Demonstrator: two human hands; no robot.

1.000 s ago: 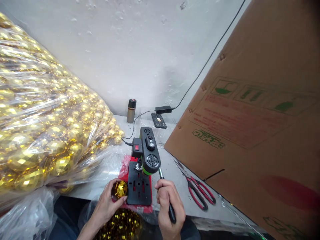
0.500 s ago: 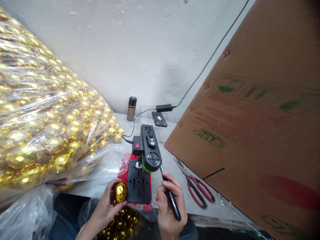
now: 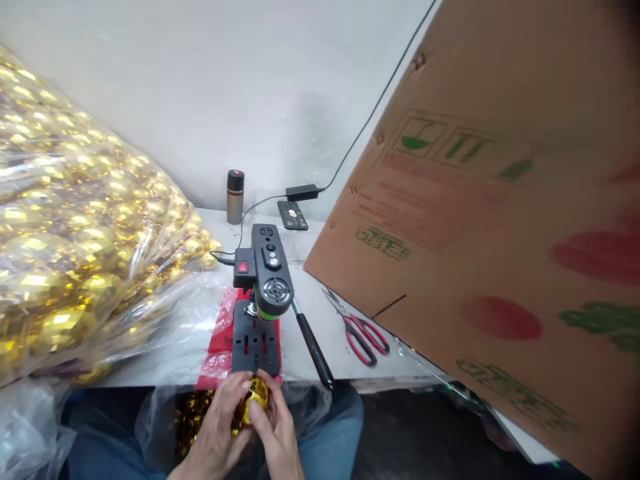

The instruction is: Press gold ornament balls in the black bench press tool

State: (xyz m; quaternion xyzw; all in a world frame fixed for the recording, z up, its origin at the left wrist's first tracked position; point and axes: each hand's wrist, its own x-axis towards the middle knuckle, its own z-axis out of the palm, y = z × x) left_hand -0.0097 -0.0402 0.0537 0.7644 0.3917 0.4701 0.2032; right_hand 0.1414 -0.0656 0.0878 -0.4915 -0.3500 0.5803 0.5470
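A shiny gold faceted ball (image 3: pixel 257 393) is held between my two hands, just in front of the table edge. My left hand (image 3: pixel 220 417) cups it from the left with curled fingers. On its right side, my right hand (image 3: pixel 276 423) presses it with the thumb and fingers. Right beyond the hands stands a small black bench drill press (image 3: pixel 273 267) with a red switch and a slotted black base plate (image 3: pixel 255 350). Its long black-gripped lever (image 3: pixel 314 350) slants down to the right, with no hand on it. More gold balls (image 3: pixel 187 420) lie in clear plastic on the lap.
A big clear bag of gold balls (image 3: pixel 95 247) fills the left. Red-handled scissors (image 3: pixel 360 333) lie by a large cardboard box (image 3: pixel 450 200) on the right. At the back are a bottle (image 3: pixel 235 198), a dark phone-like slab (image 3: pixel 293 215) and a power adapter (image 3: pixel 302 193) with its cable.
My right hand has let go of the lever and taken hold of the ball. My left hand has brought the ball from beside the base plate to the table's front edge. The view has shifted.
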